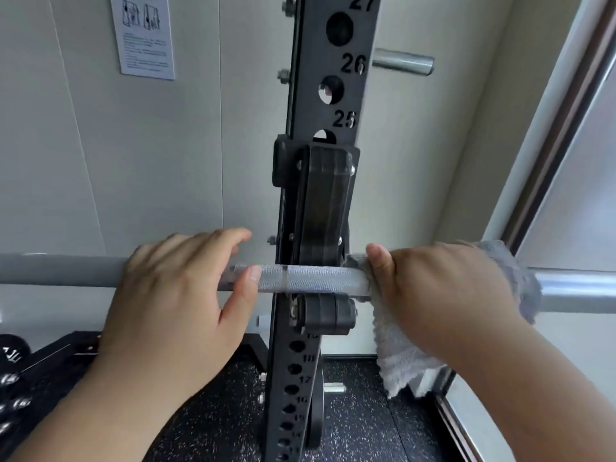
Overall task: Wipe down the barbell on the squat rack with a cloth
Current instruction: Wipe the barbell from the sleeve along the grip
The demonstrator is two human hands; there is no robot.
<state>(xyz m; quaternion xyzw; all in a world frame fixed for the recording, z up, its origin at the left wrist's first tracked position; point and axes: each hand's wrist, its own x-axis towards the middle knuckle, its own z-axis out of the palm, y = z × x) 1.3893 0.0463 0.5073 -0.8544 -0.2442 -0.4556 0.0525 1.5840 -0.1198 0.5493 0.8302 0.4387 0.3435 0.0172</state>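
Note:
The barbell (310,279) runs level across the view, its knurled grey shaft resting in the black J-hook (325,316) of the squat rack upright (328,95). My left hand (180,288) grips the bar just left of the upright, thumb underneath and fingers over the top. My right hand (440,285) holds a grey fluffy cloth (400,355) wrapped round the bar just right of the hook. The cloth's loose end hangs below the bar and some sticks out past my wrist. The shiny sleeve (576,290) continues to the right.
The numbered black upright stands straight ahead with a steel peg (403,65) sticking out to its right. A paper notice (143,35) hangs on the pale wall. Dumbbells (13,371) lie low at the left on speckled black flooring (213,425). A mirror or glass panel (573,201) stands at the right.

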